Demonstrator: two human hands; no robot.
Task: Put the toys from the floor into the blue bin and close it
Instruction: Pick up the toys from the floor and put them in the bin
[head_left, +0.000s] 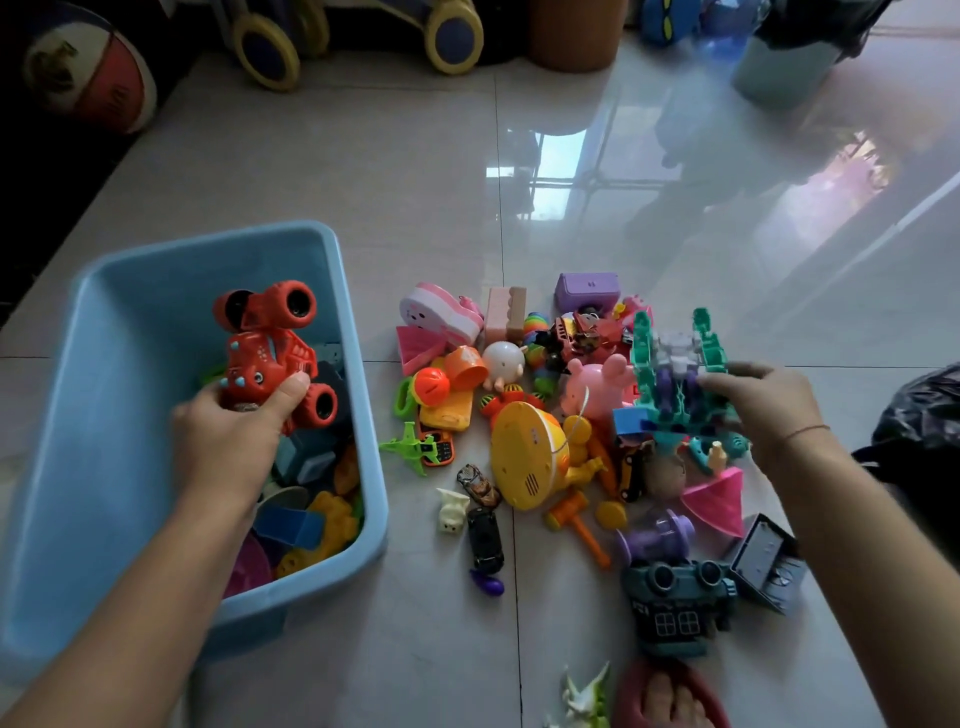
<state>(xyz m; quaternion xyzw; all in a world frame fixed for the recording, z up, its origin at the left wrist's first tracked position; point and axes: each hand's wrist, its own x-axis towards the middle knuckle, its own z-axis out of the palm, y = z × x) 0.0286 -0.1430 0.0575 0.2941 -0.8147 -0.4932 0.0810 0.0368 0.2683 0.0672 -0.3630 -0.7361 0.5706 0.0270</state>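
The blue bin (88, 395) stands open on the floor at the left, with several toys lying in its near right corner. My left hand (228, 441) grips a red monster truck (270, 353) and holds it over the inside of the bin. A pile of toys (550, 415) lies on the tiles to the right of the bin. At the pile's right side my right hand (763, 400) grips a green and purple plastic toy (675, 374) by its right end. No lid is in view.
A yellow round toy (524, 457), a pink pig (597, 384), small cars (483, 535) and a dark toy camera (675, 603) lie in the pile. A black bag (924, 431) sits at the right edge. A ball (88, 67), wheeled toys and buckets line the far wall. My foot (670, 701) is at the bottom.
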